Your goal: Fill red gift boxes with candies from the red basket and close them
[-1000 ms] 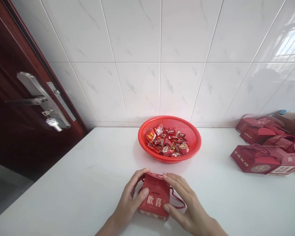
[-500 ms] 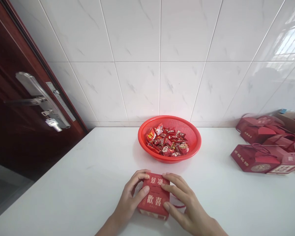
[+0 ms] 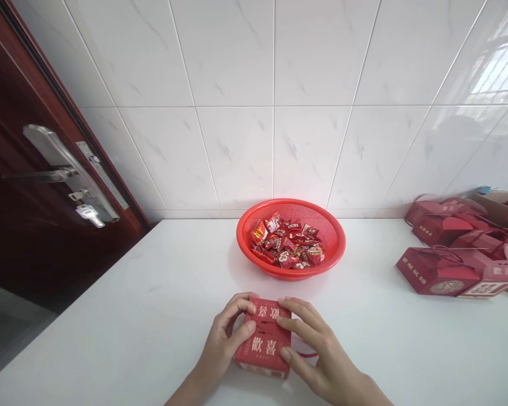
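Note:
A small red cardboard candy box point(image 3: 265, 352) with gold characters lies on the table between my hands. My left hand point(image 3: 227, 334) grips its left side, fingers at the far corner and thumb on the top face. On the opposite side my right hand point(image 3: 322, 344) holds it, with fingertips on the top and right edge. Two dark slits show across the middle of the top, where its two flaps meet. A dark red cord point(image 3: 308, 355) pokes out under my right hand. Beyond the box stands a red plastic basket point(image 3: 336, 248) holding wrapped candies point(image 3: 287, 243).
Several red gift boxes point(image 3: 442, 276) with cord handles are piled at the right, beside an open carton point(image 3: 486, 203). The white table point(image 3: 152, 316) meets a tiled wall point(image 3: 232, 146) at the back. A dark red door point(image 3: 21, 225) with keys in its lock stands at the left.
The slits along the middle of the candy box's top now show more plainly, and the near flap sits slightly differently. Both hands keep nearly the same hold.

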### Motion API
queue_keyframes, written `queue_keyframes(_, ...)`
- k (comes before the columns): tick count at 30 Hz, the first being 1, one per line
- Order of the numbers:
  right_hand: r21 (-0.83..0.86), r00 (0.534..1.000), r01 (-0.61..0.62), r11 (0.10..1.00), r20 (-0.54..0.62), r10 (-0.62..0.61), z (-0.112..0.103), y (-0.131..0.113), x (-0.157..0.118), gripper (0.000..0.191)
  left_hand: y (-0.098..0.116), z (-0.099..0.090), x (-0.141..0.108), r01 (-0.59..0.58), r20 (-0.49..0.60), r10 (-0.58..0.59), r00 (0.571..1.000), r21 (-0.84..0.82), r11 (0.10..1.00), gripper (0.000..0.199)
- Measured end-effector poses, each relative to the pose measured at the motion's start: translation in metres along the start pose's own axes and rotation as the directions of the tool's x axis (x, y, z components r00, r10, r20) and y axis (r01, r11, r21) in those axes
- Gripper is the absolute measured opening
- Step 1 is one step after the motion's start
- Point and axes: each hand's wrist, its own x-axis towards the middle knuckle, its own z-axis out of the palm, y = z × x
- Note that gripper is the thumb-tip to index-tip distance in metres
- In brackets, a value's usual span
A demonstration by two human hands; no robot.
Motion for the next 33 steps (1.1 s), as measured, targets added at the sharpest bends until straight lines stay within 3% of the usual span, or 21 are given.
queue_keyframes(33,-0.004,1.000,-0.004,1.000,0.016,0.004,-0.0018,-0.0010,0.0010,0.033,0.0001,-0.0009,-0.0006,0.005,-0.008,-0.005,1.000,0.021,1.000,0.030)
